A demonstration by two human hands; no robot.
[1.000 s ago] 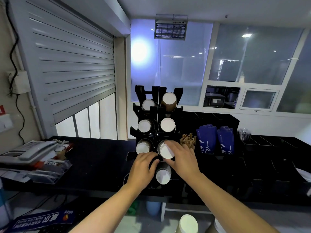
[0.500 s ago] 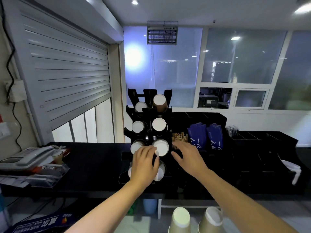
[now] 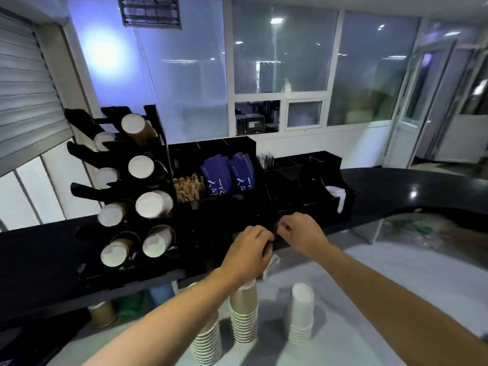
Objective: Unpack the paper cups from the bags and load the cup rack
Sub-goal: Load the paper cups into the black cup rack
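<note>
Two hands meet at the front edge of the black surface, to the right of the cup rack. The left hand and right hand nearly touch. Fingers of both are curled inward; whether they grip anything cannot be determined. Eight rack slots hold loaded cups, white ends outward. Three paper cup stacks stand inverted on the lower white surface, near the left forearm.

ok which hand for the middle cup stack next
Left, probably: the left hand is just over the middle stack and nearer the rack; the right hand sits further right, by the white stack.
</note>
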